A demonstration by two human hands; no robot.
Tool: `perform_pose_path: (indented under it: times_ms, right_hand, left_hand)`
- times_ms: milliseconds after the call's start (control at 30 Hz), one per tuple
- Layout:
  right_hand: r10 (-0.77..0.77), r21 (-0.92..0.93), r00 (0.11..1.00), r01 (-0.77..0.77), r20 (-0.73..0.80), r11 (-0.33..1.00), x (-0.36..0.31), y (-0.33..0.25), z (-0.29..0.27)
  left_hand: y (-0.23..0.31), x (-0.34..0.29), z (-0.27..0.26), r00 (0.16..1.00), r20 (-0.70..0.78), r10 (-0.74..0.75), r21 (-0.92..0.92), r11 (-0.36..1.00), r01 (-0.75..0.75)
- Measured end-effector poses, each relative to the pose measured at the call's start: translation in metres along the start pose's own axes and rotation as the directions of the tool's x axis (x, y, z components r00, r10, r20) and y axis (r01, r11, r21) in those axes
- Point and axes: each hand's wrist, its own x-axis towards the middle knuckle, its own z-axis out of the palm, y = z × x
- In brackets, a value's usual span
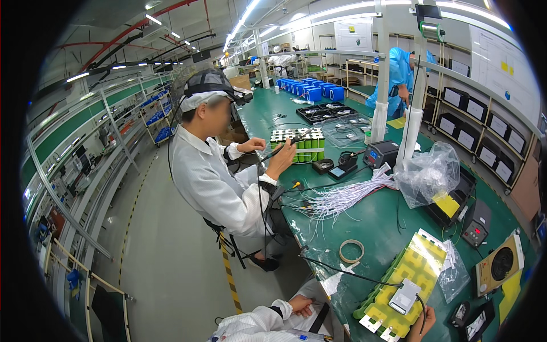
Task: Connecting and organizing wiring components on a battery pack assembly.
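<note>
Battery pack (pixel 399 285): yellow-topped, green-framed, on the green bench (pixel 376 222), at 5 o'clock.
Right hand (pixel 424 322): touching the pack's near edge; grip unclear.
Left hand (pixel 301 306): loosely curled, resting on lap, 9 o'clock of pack.

We found our right hand (pixel 426 320) cut off by the lower edge, so its grip could not be read. Our left hand (pixel 301 306) lay at the lower edge with the forearm cropped. The yellow-topped battery pack (pixel 399 279) was partly covered by a grey block (pixel 404 296). The co-worker's face (pixel 219 117) was blurred. The distant blue bins (pixel 310 89) were too small to resolve. The dark fisheye rim hid the corners.
</note>
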Motion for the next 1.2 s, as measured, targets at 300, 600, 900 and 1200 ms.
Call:
perform_pose_path:
  times_ms: [300,600,900,1200]
  right_hand:
    - [0.014,-0.025,1.000,-0.014,0.011,1.000,0.000,0.003,-0.001]
    - [-0.045,-0.086,0.999,0.046,0.019,0.995,0.000,0.003,-0.002]
    - [-0.019,-0.091,1.000,0.021,0.020,0.996,0.002,0.009,-0.003]
    - [-0.051,-0.097,0.999,0.053,0.016,0.994,0.000,-0.002,-0.001]
  left_hand:
    - [0.000,0.000,0.001,1.000,-0.011,-0.015,-0.007,1.000,0.015]
    - [0.000,-0.001,0.000,1.000,-0.011,-0.001,0.007,1.000,0.001]
    - [-0.008,0.007,-0.002,1.000,0.010,-0.001,-0.006,1.000,0.001]
    - [-0.004,0.003,0.001,1.000,0.010,-0.004,-0.013,1.000,0.004]
